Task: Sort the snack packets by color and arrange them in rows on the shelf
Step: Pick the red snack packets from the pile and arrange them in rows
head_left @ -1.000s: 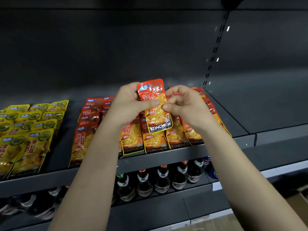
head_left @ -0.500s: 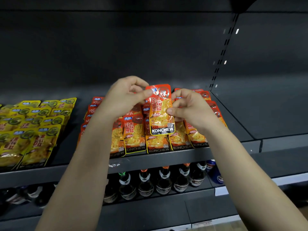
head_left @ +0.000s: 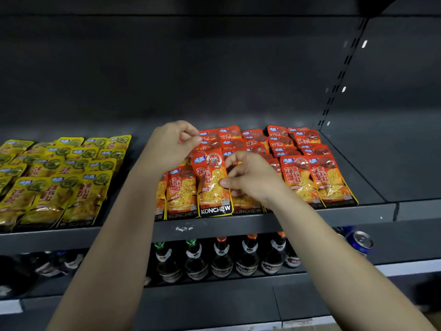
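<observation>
We have brought the packet [head_left: 212, 187] down onto the red row [head_left: 317, 180], its proper colour; right hand [head_left: 250, 180] pinches it; left hand [head_left: 171, 149] curls, hold unclear.

The yellow packets [head_left: 59, 177] ran off the left edge. Your left forearm [head_left: 133, 201] covered the leftmost red packets [head_left: 298, 177]; your right hand [head_left: 250, 180] hid one side of the held packet [head_left: 211, 185]. Whether your left hand [head_left: 170, 145] pinched anything was unclear.
</observation>
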`<state>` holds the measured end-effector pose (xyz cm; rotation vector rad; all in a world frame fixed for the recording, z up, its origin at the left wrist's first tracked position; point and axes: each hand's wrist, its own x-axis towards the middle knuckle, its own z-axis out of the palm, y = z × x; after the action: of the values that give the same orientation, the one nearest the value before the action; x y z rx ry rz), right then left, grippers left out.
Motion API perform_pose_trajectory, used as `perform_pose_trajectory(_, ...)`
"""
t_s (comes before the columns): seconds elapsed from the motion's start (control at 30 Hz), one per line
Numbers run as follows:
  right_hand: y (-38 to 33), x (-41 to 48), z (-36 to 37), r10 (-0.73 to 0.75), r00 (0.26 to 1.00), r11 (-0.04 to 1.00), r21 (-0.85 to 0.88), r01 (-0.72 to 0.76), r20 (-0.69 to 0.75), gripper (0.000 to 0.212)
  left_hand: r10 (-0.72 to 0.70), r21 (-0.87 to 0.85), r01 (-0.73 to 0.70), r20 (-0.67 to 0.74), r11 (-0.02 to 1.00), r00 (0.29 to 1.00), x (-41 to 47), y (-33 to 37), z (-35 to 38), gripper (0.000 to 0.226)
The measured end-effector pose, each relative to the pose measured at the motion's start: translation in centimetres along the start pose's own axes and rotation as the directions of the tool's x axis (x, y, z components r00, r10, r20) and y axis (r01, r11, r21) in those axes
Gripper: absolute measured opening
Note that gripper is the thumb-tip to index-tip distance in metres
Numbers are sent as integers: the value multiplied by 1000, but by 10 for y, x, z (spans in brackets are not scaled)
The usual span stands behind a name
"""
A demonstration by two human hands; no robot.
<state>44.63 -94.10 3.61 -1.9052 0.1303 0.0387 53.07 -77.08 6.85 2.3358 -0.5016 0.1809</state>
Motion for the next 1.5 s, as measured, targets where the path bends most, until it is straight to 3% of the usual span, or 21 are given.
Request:
perform_pose_trajectory(0.1, 2, -1, 3, 15, 1000, 998, -55, -15, -8, 30, 4, 3, -4, -1, 1000, 1000, -1, -4, 0, 18)
perform_pose_trajectory(0.4, -1, 0, 9, -39, 996, 896, -444, 1, -76, 52, 20, 29, -21, 19, 999, 1000, 2, -10, 6, 21)
perform_pose_trajectory(0.57, -3, -1, 10, -36, 994, 854, -520, -23, -103, 65, 44, 83, -48, 55, 995, 998, 4, -15, 9, 18)
perform_pose_trajectory(0.63, -3, -1, 10, -58, 990, 854, -520, -16, -127, 63, 50, 115, -58, 76, 992, 996, 6, -16, 10, 18)
perform_pose_trajectory(0.77, -7, -1, 8, -144, 974, 853, -522, 33, -173, 30, 64, 200, -91, 135, 976, 989, 11, -13, 11, 13)
perform_pose_trajectory(0.87, -7, 0, 8, -163, 974, 849, -525, 58, -157, 19, 85, 251, -140, 220, 958, 972, 15, -10, 12, 12)
perform_pose_trajectory(1.5, 2, 11, 10, -177, 958, 883, -466, 53, -228, 16, 96, 270, -208, 376, 940, 922, 34, -8, 20, 8)
